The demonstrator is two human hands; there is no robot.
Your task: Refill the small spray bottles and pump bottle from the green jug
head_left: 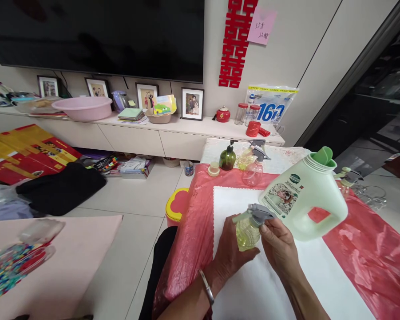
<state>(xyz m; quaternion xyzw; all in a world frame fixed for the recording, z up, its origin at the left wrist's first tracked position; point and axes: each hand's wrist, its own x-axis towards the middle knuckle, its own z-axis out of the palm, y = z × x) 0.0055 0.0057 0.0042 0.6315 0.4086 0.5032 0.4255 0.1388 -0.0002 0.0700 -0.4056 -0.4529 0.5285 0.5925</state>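
Note:
My left hand [227,249] is closed around a small clear yellow spray bottle [248,235], held upright over a white cloth [229,200]. At the bottle's grey spray head, the thumb and fingers of my right hand [281,246] are pinched together. A large pale green detergent jug [322,195] stands tilted just beyond my right hand, with a green piece in its mouth. Behind the held bottle are a clear pink spray bottle [253,172], a yellowish spray bottle [245,158] and a dark green pump bottle [227,158]. Beside them sits a pale cap [213,169].
Red plastic sheeting [183,249] covers the table. Another spray bottle [344,182] stands behind the jug. A low cabinet [129,138] runs along the wall, bearing a pink basin [85,108] and framed photos. A yellow-topped stool [176,204] stands left of the table.

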